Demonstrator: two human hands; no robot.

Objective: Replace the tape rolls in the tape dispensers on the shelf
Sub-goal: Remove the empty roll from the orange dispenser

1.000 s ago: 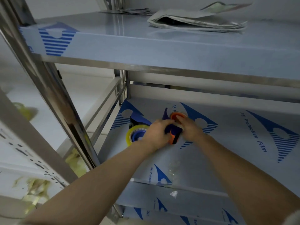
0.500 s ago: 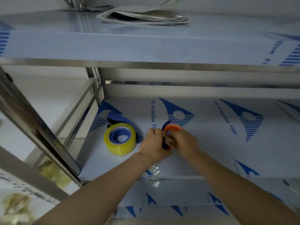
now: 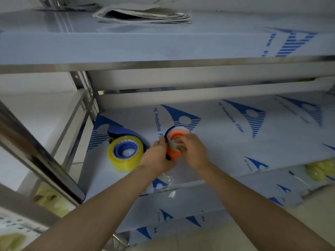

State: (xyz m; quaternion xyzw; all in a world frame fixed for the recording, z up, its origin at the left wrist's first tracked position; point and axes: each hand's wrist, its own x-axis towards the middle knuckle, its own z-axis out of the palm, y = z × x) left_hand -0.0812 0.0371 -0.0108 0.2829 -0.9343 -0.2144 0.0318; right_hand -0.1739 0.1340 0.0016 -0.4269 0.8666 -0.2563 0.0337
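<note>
On the middle shelf (image 3: 226, 142) lies an orange and blue tape dispenser (image 3: 173, 142). My left hand (image 3: 157, 156) grips its left side. Fingers of my right hand (image 3: 192, 149) pinch a brownish cardboard tape core (image 3: 174, 146) that sits at the orange hub. To the left rests a second, blue dispenser (image 3: 125, 134) with a full yellowish tape roll (image 3: 125, 153) on its hub, untouched.
An upper shelf (image 3: 163, 44) overhangs closely and carries folded papers (image 3: 143, 15). Steel uprights (image 3: 36, 154) stand at the left. A scrap of clear film (image 3: 166, 178) lies at the shelf's front edge. Yellowish tape waste (image 3: 317, 171) shows below at the right.
The view has swung and closed in on the shelf. My right hand's fingers have shifted onto the cardboard core at the hub, and both hands stay on the orange dispenser.
</note>
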